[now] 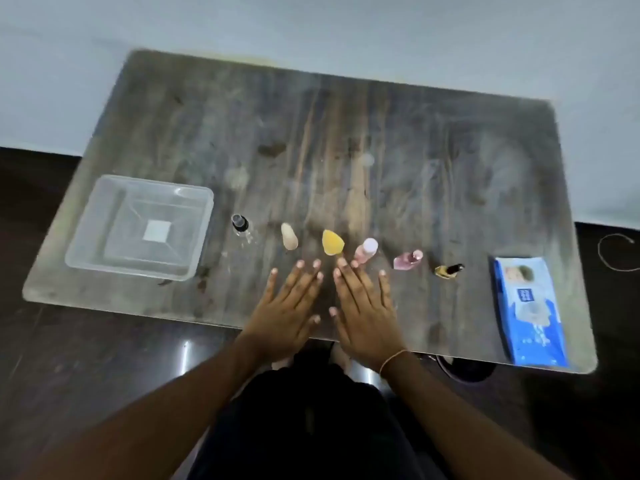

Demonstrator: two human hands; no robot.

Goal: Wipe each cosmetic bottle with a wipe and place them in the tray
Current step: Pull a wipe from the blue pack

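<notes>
Several small cosmetic bottles stand in a row on the wooden table: a clear bottle with a black cap (240, 224), a beige bottle (289, 236), a yellow bottle (331, 241), a pink bottle (365, 250), a pink flat bottle (407, 260) and a yellow nail polish with a black cap (449, 270). A clear plastic tray (86, 258) sits at the left, holding only a white square. A blue wipes pack (530, 308) lies at the right. My left hand (287, 313) and my right hand (363, 313) lie flat on the table just in front of the row, fingers straight, holding nothing.
The table's near edge (138, 311) runs just under my wrists. Dark glossy floor surrounds the table, and a thin cord loop (601, 256) lies on it at the far right. A pale wall is behind the table.
</notes>
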